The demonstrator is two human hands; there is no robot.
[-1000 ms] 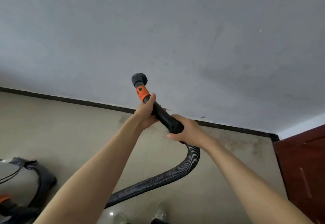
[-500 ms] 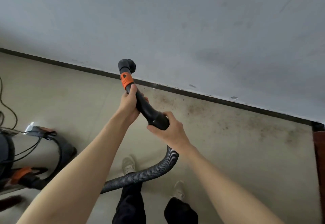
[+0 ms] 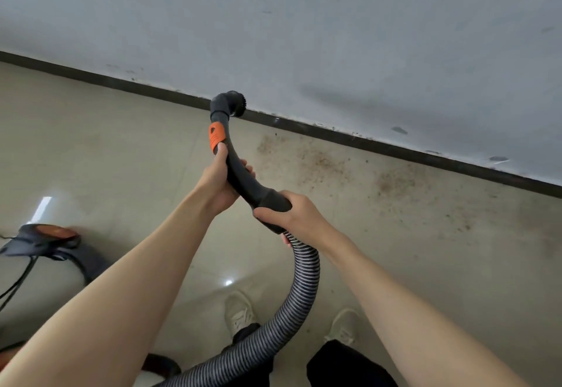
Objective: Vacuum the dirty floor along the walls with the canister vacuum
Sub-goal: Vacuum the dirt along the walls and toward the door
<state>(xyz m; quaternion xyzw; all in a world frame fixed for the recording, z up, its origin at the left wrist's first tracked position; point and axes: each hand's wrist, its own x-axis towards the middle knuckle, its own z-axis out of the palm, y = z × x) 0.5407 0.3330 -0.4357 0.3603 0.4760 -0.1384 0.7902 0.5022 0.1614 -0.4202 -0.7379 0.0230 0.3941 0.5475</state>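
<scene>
both hands [image 3: 217, 178] [image 3: 292, 211] on curved vacuum handle [image 3: 243, 179], brush nozzle [image 3: 232, 103] at baseboard [image 3: 380, 143]

Open floor [image 3: 425, 249] right of the nozzle [image 3: 231, 103] — wall [image 3: 304, 36] blocks ahead, canister [image 3: 45, 243] crowds the left.

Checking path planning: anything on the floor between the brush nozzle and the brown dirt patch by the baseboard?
Nothing visible. The round black brush nozzle is up by the dark baseboard; the speckled brown dirt patch lies to its right on bare beige tile floor.
</scene>
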